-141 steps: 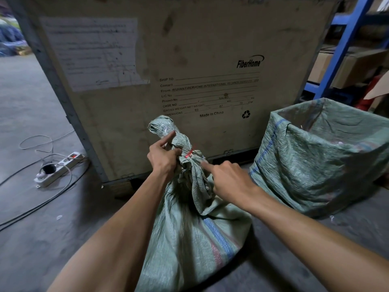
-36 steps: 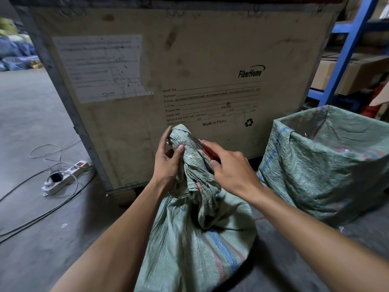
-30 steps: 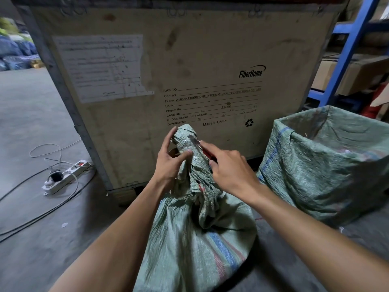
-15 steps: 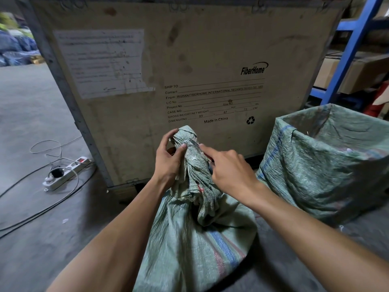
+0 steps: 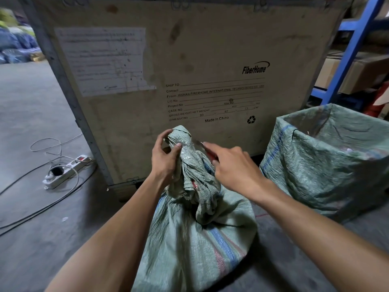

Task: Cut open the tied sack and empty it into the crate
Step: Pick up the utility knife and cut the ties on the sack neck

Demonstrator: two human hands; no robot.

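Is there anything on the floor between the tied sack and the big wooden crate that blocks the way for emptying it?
Nothing visible does. The sack stands directly before the crate, with only bare floor between them. The open sack sits off to the right, and the power strip lies off to the left.

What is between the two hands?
In the head view, the bunched neck of the sack sits between the left hand and the right hand, which holds a small blade.
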